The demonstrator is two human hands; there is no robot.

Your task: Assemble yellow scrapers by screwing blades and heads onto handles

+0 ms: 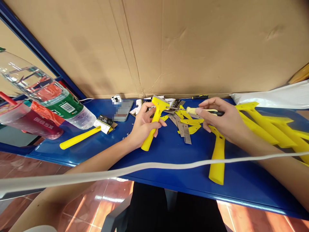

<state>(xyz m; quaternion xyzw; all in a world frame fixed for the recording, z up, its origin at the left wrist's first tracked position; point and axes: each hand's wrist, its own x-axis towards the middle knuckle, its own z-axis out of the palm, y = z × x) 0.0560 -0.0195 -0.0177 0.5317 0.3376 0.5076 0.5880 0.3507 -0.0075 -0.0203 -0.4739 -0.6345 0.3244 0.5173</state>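
Note:
My left hand (pixel 146 125) is closed around the handle of a yellow scraper (pixel 156 116), its head tilted up and away from me. In my right hand (pixel 220 119) is a screwdriver (pixel 191 111) with a pale and black handle; its shaft points left, and the tip meets the scraper's head. Behind and between the hands lie several metal blades (pixel 184 129) and yellow plastic head pieces (pixel 192 121). Below my right hand rests another yellow scraper handle (pixel 217 158) on the blue table (pixel 169 167).
Several yellow handles (pixel 272 129) are piled at the right beside a white plastic bag (pixel 277 93). At the left stand a water bottle (pixel 65 103) and a red drink cup (pixel 31 120). A packaged scraper (pixel 80 137) and a phone (pixel 124 110) lie nearby. A white cord (pixel 154 166) crosses in front.

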